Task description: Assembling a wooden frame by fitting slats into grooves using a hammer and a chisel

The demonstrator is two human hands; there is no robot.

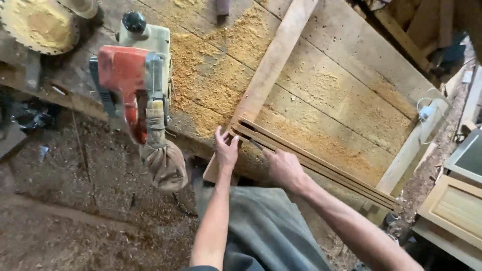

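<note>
A: Two bare hands worked at the near corner of a wooden frame that lay on the sawdust-covered workbench. Where exactly?

B: The frame's corner sat near the bench's front edge, at about six o'clock from the bench's middle. The left hand was pressed against that corner, fingers together over the end of the upright board, thumb on the side. The right hand lay just at three o'clock of it, on the grooved rail that ran off toward four o'clock.

A: Was the right hand gripping something?

B: Its fingers were curled down onto the rail, and a thin dark object poked out at eleven o'clock of the knuckles; I could not tell what it was, nor how tightly it was pinched.

A: And around them?

B: A red power tool with a cloth dust bag stood at nine o'clock of the left hand, a sawdust-caked saw blade lay at ten o'clock, far corner.
</note>
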